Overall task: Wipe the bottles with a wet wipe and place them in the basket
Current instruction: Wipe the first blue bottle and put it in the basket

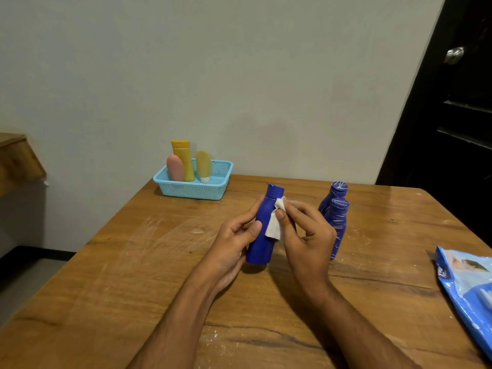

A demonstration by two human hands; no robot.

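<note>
My left hand (234, 242) grips a plain blue bottle (263, 245) just above the table, tilted slightly right. My right hand (306, 233) pinches a white wet wipe (274, 227) and presses it against the bottle's upper right side, below the cap. Two more blue bottles streaked with white marks stand to the right: a nearer one (337, 222) and one behind it (336, 191). At the far left of the table a light blue basket (194, 190) holds a tall yellow bottle (183, 158), a pink bottle (175, 168) and a small yellow bottle (204, 166) standing cap down.
A blue wet-wipe pack (468, 283) lies at the table's right edge. The wooden table (133, 275) carries white dusty smears. A pale wall rises behind it, and a dark door with a knob (454, 55) stands at the right.
</note>
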